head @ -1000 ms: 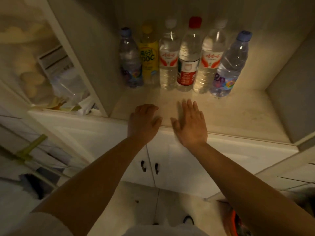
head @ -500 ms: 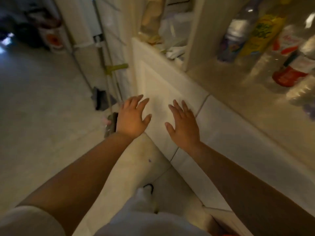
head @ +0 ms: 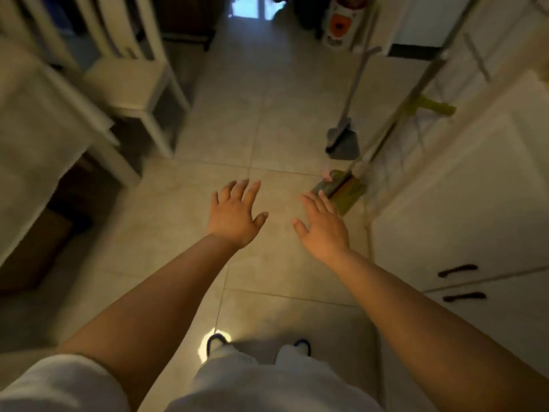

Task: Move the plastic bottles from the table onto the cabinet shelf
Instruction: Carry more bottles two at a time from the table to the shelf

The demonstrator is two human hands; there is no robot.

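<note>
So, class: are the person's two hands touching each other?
Apart. The head view shows bare floor tile between the left hand and the right hand.

A strip of tiled floor (head: 267, 120) lies open ahead between the desk (head: 35, 138) and chair (head: 133, 87) on the left and the cabinet (head: 475, 188) on the right; a dustpan (head: 341, 141) and broom (head: 341, 188) narrow its right edge.

Below you lies a pale tiled floor (head: 267, 120), with a light stool (head: 133, 87) at your upper left, a grey dustpan (head: 343, 141) and a long-handled mop (head: 344, 188) leaning by the white doors (head: 475, 203) with dark handles (head: 457, 270) at right.
</note>
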